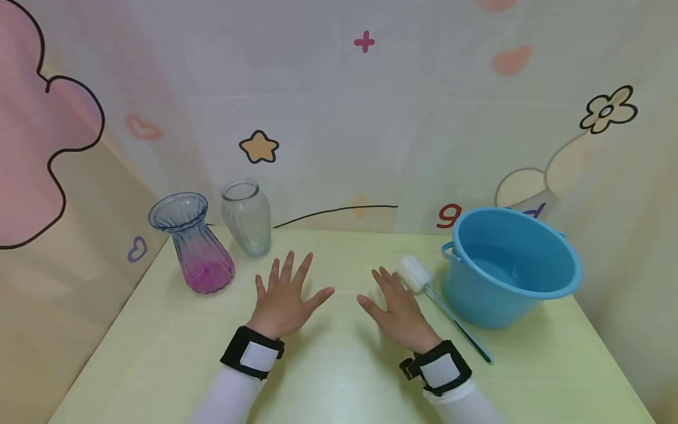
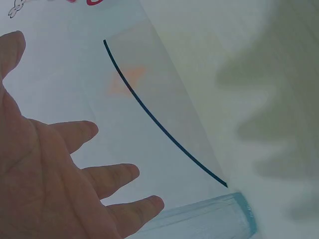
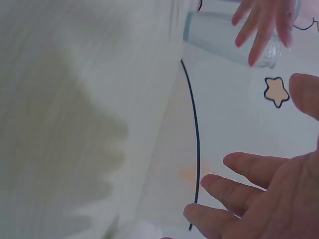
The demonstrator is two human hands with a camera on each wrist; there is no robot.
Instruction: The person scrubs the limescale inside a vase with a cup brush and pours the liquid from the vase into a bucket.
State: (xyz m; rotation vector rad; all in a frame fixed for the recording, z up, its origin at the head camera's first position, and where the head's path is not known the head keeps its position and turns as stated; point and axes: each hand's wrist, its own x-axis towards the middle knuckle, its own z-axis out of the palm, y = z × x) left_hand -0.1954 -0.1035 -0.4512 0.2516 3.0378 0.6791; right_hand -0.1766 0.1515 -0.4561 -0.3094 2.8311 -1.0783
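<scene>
Hands flat over the table (image 1: 339, 377), palms down, fingers spread and straight, nothing held. Left hand (image 1: 283, 300) sits mid-table, fingertips pointing toward the clear ribbed vase (image 1: 246, 218), which stands upright near the back wall, close to the hand but not touching it. Right hand (image 1: 397, 309) is just beside the sponge brush (image 1: 439, 306): white foam head next to the fingertips, thin blue handle running back along the hand's outer side toward the near right edge. Can't tell if the fingers touch the foam (looks like a small gap in the head view).

Blue bucket (image 1: 511, 268) stands upright just right of the brush, seemingly with water in the bottom; brush handle lies along its base. Purple-tinted vase (image 1: 193, 244) stands upright left of the clear one, the two near each other, not touching.

Left wrist view: left hand's fingers (image 2: 114, 177) open, the clear vase's rim (image 2: 209, 219) at the frame bottom. Right wrist view: right hand's fingers (image 3: 239, 191) extended, the other hand in the background.

White sleeves, black wrist straps on both arms.
</scene>
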